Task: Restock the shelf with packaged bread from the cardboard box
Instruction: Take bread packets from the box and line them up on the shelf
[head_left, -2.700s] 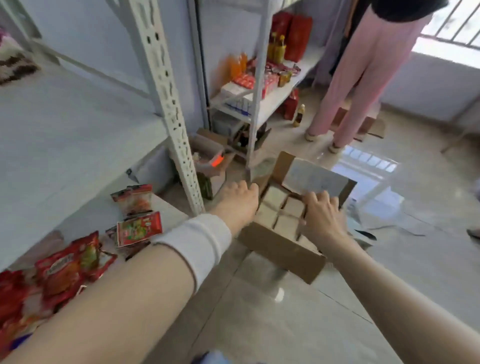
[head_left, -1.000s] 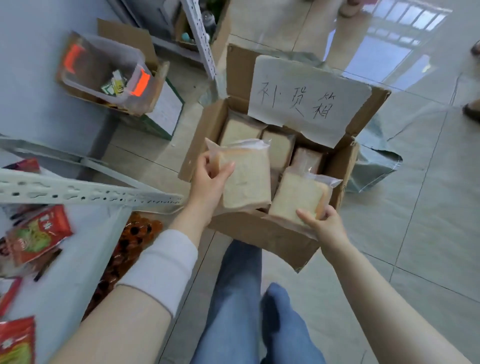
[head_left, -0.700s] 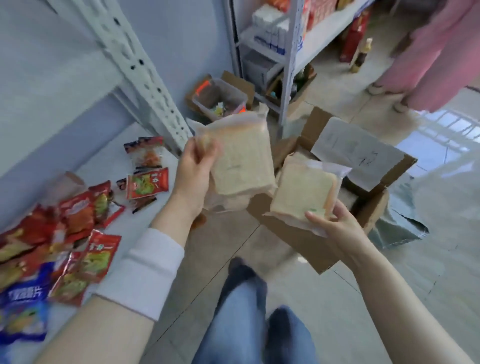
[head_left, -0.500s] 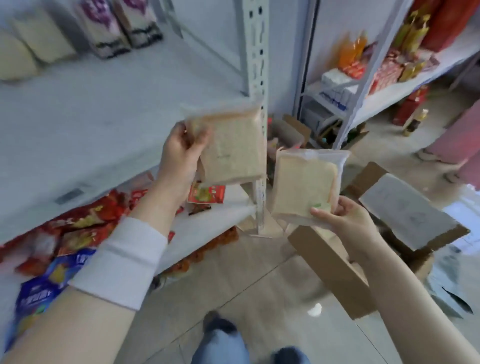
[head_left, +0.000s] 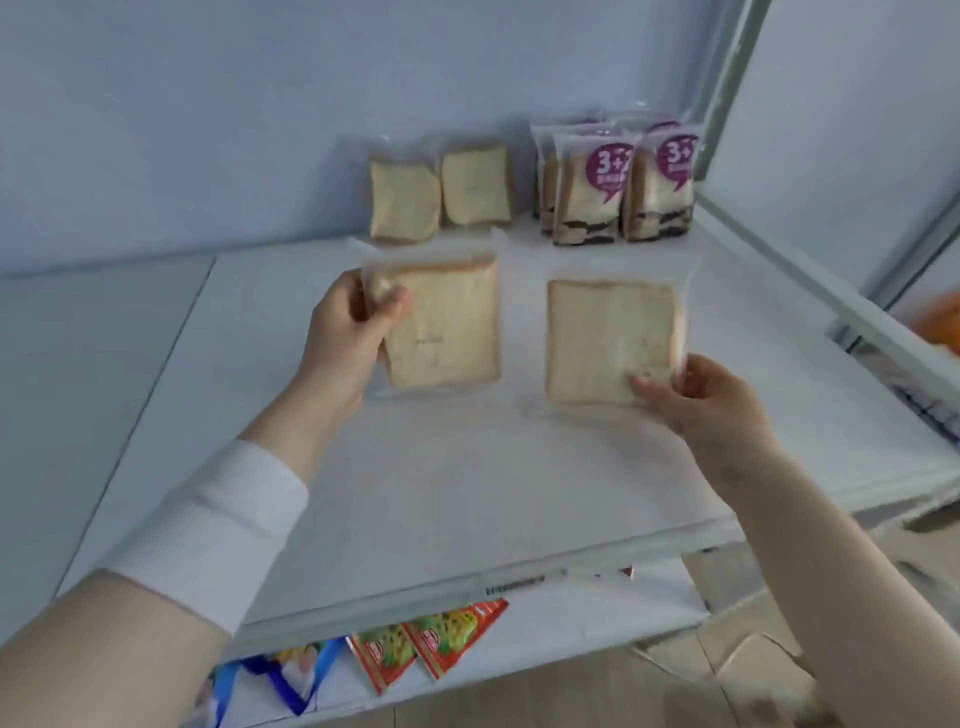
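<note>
The left hand (head_left: 353, 332) pinches the upper left corner of one bread pack (head_left: 447, 327), held out over the white shelf (head_left: 467, 493). Just to its right, a second bread pack (head_left: 610, 340) is gripped at its lower right corner by the right hand (head_left: 701, 400). This looks like the placing step. Next, both need standing upright in front of the plain packs (head_left: 405, 200) leaning at the back wall, then letting go. Counted: two packs in hand, two plain ones shelved, and at least three purple-labelled packs (head_left: 592, 187) further right.
</note>
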